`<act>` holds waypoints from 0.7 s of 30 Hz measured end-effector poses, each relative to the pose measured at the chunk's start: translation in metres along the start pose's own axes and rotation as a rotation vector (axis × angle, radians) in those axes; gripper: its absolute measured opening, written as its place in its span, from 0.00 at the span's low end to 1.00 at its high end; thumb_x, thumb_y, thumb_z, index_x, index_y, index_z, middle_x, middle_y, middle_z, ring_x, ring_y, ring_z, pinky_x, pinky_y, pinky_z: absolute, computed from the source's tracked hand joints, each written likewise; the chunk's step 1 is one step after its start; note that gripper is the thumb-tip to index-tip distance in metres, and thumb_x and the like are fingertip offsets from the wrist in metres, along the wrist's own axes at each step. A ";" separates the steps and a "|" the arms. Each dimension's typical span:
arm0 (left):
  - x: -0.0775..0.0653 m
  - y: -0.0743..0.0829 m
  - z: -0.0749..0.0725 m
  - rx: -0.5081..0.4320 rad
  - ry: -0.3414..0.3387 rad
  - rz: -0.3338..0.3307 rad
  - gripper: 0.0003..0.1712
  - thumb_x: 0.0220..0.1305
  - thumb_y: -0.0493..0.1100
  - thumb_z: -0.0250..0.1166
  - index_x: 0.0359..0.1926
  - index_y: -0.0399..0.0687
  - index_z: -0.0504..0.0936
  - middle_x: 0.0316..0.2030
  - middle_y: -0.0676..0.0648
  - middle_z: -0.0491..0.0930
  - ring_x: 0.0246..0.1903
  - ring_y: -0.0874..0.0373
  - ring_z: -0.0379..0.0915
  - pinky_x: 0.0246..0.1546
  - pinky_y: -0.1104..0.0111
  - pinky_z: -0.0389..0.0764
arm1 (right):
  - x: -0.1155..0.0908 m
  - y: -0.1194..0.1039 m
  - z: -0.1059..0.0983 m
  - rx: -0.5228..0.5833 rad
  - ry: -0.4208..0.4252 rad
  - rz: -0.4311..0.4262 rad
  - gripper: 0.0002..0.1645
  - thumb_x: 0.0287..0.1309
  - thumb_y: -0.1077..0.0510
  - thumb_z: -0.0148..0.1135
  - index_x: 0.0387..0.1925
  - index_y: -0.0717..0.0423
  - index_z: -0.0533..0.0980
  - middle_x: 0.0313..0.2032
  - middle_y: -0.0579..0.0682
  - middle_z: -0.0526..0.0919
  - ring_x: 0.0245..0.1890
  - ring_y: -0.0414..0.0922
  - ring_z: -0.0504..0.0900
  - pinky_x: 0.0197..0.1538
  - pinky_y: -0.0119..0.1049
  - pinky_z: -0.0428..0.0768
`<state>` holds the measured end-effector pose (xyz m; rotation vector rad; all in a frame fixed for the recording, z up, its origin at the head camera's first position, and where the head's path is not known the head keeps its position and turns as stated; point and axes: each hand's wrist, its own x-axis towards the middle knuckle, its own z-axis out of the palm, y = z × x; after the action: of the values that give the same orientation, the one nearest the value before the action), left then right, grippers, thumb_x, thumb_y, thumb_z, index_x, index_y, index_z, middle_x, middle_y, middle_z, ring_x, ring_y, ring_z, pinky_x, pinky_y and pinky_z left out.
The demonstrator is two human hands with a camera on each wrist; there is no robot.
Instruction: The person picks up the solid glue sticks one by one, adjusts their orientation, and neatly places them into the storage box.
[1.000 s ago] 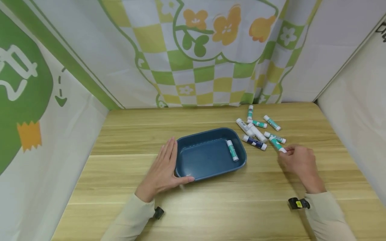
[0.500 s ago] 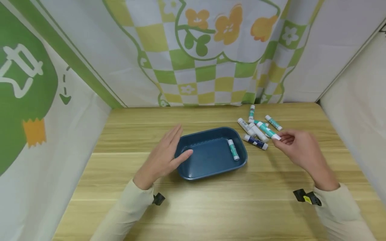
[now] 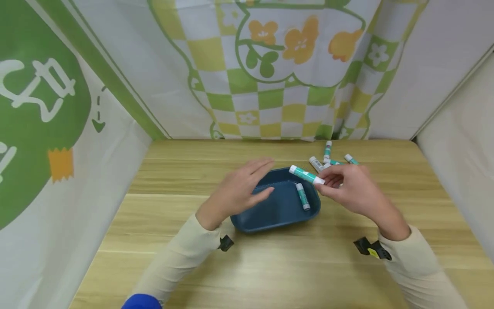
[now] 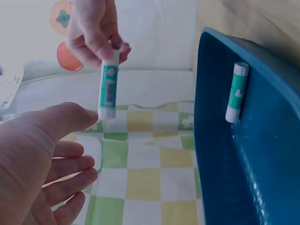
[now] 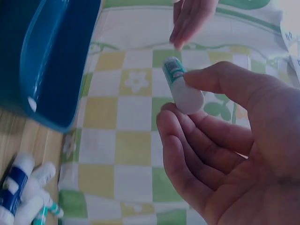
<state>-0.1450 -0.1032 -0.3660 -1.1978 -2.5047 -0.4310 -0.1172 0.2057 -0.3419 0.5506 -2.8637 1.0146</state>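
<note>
Aloft, glue stick (image 3: 306, 174), pinched in right grip (image 3: 354, 189)

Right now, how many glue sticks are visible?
8: held stick in the right hand, second stick in the tray, five loose sticks and navy stick on the table; more may be hidden.

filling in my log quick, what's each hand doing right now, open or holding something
Left hand: open, holding nothing.
Right hand: closed, pinching a green-and-white tube by one end.
</note>
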 end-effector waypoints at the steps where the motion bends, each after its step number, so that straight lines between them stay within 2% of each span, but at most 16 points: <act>1: 0.002 0.002 0.002 0.014 -0.006 0.007 0.36 0.72 0.51 0.70 0.74 0.40 0.73 0.71 0.41 0.76 0.71 0.46 0.75 0.64 0.57 0.84 | 0.000 -0.001 0.002 0.001 -0.015 -0.012 0.08 0.62 0.57 0.75 0.40 0.57 0.88 0.31 0.46 0.90 0.31 0.38 0.86 0.37 0.28 0.85; 4: 0.007 0.009 0.007 0.038 -0.018 0.027 0.38 0.71 0.52 0.71 0.74 0.41 0.73 0.70 0.42 0.77 0.70 0.47 0.76 0.64 0.58 0.83 | 0.001 -0.004 0.005 0.007 -0.054 -0.048 0.06 0.62 0.57 0.75 0.40 0.55 0.88 0.31 0.44 0.89 0.31 0.36 0.84 0.37 0.29 0.85; 8: 0.013 0.016 0.013 0.011 -0.024 0.061 0.36 0.70 0.52 0.72 0.73 0.41 0.75 0.68 0.43 0.80 0.68 0.49 0.78 0.67 0.59 0.82 | 0.001 -0.003 0.007 0.013 -0.095 -0.099 0.03 0.61 0.57 0.77 0.37 0.51 0.88 0.29 0.40 0.87 0.31 0.34 0.83 0.38 0.29 0.85; 12: 0.013 0.018 0.017 -0.019 -0.034 0.081 0.30 0.69 0.50 0.74 0.67 0.43 0.81 0.62 0.46 0.85 0.61 0.52 0.83 0.61 0.62 0.85 | 0.003 -0.003 0.010 0.046 -0.152 -0.119 0.03 0.63 0.57 0.76 0.37 0.49 0.88 0.30 0.38 0.87 0.31 0.33 0.83 0.39 0.30 0.85; 17: 0.009 0.021 0.021 -0.033 -0.036 0.062 0.20 0.69 0.49 0.73 0.58 0.46 0.87 0.53 0.50 0.89 0.52 0.57 0.86 0.52 0.67 0.88 | 0.005 -0.001 0.014 0.081 -0.180 -0.130 0.03 0.62 0.58 0.76 0.38 0.49 0.88 0.30 0.38 0.88 0.31 0.34 0.84 0.39 0.31 0.86; 21: 0.007 0.023 0.024 -0.066 -0.050 0.028 0.18 0.71 0.48 0.71 0.57 0.46 0.88 0.50 0.50 0.90 0.50 0.58 0.87 0.50 0.67 0.89 | 0.003 0.002 0.016 0.115 -0.176 -0.142 0.04 0.62 0.58 0.76 0.38 0.49 0.88 0.31 0.38 0.88 0.32 0.34 0.84 0.39 0.32 0.86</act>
<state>-0.1347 -0.0750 -0.3814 -1.2815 -2.5306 -0.4855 -0.1194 0.1962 -0.3549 0.8809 -2.8741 1.1666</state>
